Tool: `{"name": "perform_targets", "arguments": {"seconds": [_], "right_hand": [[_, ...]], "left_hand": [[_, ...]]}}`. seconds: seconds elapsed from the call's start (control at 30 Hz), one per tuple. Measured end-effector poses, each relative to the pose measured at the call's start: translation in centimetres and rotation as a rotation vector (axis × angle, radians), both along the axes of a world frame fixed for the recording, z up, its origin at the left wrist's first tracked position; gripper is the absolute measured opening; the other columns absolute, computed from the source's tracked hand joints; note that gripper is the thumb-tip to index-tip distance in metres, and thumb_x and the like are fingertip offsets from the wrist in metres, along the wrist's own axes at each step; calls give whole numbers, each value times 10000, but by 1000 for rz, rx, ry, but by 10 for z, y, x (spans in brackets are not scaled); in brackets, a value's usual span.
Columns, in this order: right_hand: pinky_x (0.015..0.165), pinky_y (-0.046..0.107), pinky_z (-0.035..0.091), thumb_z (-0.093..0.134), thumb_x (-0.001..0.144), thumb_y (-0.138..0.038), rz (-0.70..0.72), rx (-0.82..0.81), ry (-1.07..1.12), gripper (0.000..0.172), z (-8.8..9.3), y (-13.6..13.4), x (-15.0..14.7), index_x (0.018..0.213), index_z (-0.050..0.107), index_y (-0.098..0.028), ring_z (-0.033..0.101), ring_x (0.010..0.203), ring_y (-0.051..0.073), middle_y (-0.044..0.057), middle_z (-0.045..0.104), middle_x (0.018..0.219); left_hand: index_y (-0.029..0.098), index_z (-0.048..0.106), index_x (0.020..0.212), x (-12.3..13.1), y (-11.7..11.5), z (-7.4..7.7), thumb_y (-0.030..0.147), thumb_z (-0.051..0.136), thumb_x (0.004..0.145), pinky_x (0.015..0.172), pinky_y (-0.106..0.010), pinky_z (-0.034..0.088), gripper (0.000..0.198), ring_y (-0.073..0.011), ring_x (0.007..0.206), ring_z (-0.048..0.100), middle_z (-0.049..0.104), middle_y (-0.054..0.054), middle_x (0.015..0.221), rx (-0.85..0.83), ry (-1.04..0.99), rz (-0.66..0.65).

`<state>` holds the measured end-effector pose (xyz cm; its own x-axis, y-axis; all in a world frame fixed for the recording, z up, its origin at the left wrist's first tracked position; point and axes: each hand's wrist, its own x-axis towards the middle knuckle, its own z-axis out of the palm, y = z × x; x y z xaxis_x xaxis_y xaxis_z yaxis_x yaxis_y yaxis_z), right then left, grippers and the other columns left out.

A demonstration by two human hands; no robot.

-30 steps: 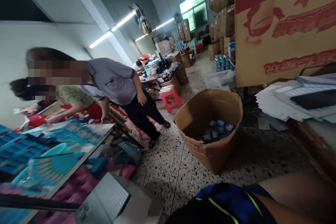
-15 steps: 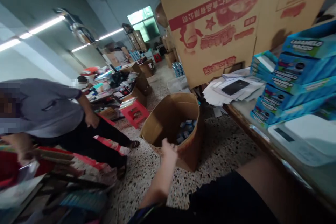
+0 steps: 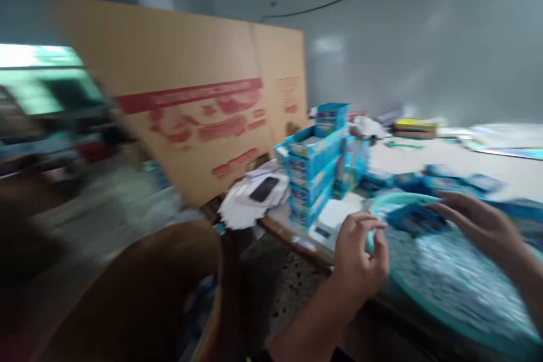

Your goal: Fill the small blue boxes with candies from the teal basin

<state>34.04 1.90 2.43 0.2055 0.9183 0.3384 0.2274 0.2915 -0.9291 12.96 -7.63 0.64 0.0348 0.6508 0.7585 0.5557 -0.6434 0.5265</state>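
On the right stands a round turquoise basin [image 3: 428,308] filled with many small pale-blue and white pieces, blurred by motion. My left hand [image 3: 360,254] is by its left rim, empty, fingers bent and thumb apart. Over the basin, my right hand [image 3: 487,229] has its fingertips on the edge of a blue printed carton [image 3: 413,219], seemingly pinching it. Behind my left hand is a white scale [image 3: 333,220]. A stack of blue printed boxes [image 3: 311,175] rises behind the scale.
At lower left a big cardboard box [image 3: 169,243] holds small blue pieces. A large cardboard sheet [image 3: 190,62] stands behind the table. Papers [image 3: 240,203] with a dark phone [image 3: 263,189] lie near the table edge. More blue cartons [image 3: 445,181] lie behind the basin.
My view has swung right, from the cardboard box to the basin. My left hand has moved from above that box to the basin's rim. My right hand has come into view.
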Motion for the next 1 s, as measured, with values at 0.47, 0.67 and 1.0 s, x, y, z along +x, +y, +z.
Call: {"name": "perform_targets", "arguments": {"seconds": [0.47, 0.67, 1.0], "right_hand": [[612, 250, 406, 690, 914, -329, -271, -416, -288, 173, -13, 21, 72, 936, 753, -170, 623, 719, 154, 15, 697, 777], [521, 231, 375, 772, 876, -277, -154, -451, -137, 116, -16, 9, 70, 933, 775, -175, 590, 592, 119, -27, 641, 652], [551, 294, 241, 770, 912, -299, -276, -356, -457, 357, -10, 0, 66, 593, 688, -163, 373, 555, 104, -33, 465, 530]], "left_hand": [[260, 449, 1579, 92, 193, 1, 450, 849, 747, 1245, -543, 364, 943, -397, 1478, 468, 478, -138, 1610, -766, 192, -761], [276, 673, 1358, 87, 182, 10, 516, 826, 752, 1158, -498, 463, 670, -373, 1303, 616, 684, -79, 1380, -760, 198, -758], [244, 731, 1259, 91, 174, 11, 479, 880, 683, 1039, -496, 545, 640, -348, 1085, 700, 767, -83, 1145, -694, 191, -689]]}}
